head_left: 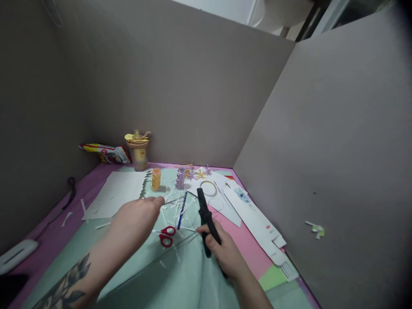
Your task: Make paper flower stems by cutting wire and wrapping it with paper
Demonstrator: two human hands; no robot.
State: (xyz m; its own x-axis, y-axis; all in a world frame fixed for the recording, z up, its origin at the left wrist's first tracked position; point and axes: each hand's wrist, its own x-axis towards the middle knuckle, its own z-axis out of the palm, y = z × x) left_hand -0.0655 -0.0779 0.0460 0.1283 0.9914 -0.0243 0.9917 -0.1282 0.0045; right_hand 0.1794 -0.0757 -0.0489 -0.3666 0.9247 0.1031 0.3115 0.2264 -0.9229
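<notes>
Our right grip (227,253) is closed around the black tool (203,208) | our left grip (143,214) pinches a thin strip (174,201) at the tool's 10 o'clock, its material unclear to us | we see red-handled scissors (165,235) on the surface (180,274) at 8 o'clock | orange cylinder (156,179) at 10, beyond the strip | purple cylinder (180,178) at 11

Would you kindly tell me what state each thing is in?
Left hand, pinching a thin strip
Right hand, gripping a black tool
Red scissors, lying, blades mostly hidden
Cup, upright, lid on
Orange cylinder, upright
Purple cylinder, upright
Blue stick, lying flat
Packet, opened or sealed unclear
</notes>
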